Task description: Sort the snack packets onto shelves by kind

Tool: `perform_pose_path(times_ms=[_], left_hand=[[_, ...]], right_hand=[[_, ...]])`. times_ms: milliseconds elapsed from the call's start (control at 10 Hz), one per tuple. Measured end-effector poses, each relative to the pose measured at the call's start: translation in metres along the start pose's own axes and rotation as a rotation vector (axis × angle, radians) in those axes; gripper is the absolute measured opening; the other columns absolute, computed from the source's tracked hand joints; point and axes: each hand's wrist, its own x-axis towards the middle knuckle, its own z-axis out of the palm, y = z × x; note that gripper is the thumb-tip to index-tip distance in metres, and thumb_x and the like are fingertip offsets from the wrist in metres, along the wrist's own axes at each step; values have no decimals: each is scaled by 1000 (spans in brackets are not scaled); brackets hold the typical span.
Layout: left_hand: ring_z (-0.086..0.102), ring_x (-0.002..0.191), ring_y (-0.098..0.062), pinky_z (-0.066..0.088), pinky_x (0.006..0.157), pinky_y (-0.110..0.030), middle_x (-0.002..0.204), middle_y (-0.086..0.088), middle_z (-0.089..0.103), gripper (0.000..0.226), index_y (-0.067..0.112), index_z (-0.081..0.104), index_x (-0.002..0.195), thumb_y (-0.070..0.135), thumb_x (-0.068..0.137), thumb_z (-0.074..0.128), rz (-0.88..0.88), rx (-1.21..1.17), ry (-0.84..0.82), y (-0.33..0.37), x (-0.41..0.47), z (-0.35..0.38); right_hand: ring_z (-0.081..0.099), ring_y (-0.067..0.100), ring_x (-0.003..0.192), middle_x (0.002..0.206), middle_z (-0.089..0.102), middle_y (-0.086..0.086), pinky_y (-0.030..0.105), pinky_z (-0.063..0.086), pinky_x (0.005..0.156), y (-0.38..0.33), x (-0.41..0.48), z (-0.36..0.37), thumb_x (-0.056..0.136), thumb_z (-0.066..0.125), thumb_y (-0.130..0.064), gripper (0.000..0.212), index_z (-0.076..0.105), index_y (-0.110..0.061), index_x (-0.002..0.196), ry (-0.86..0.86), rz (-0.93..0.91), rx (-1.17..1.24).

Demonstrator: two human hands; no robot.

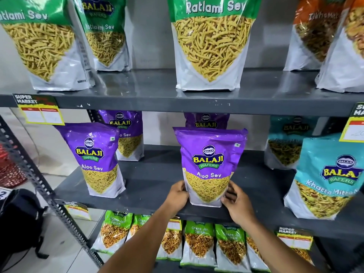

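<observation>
A purple Aloo Sev packet [209,164] stands upright near the front of the middle shelf [153,186]. My left hand [177,196] grips its lower left edge and my right hand [237,203] grips its lower right corner. Another purple Aloo Sev packet [92,158] stands to the left, with two more behind. Green Ratlami Sev packets [210,42] fill the top shelf. Teal Khatta Mitha packets [327,178] stand at the right of the middle shelf. Green Chana Jor Garam packets [199,243] line the bottom shelf.
Orange packets [315,32] stand at the top right. Price labels [39,109] hang from the shelf edges. A slotted metal upright [39,178] runs down the left side. A black bag [17,219] and a red basket [9,170] sit on the floor at left.
</observation>
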Motion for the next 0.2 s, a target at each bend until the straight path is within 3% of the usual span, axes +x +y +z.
perform_pose_path(times_ms=[200], left_hand=[[65, 112, -24, 54, 98, -42, 119, -5, 71, 47, 16, 64, 114, -9, 81, 40, 20, 50, 19, -6, 1, 2]], right_hand=[[59, 15, 113, 130, 59, 4, 30, 45, 92, -3, -5, 5, 82, 65, -2, 71, 33, -18, 144, 55, -37, -44]])
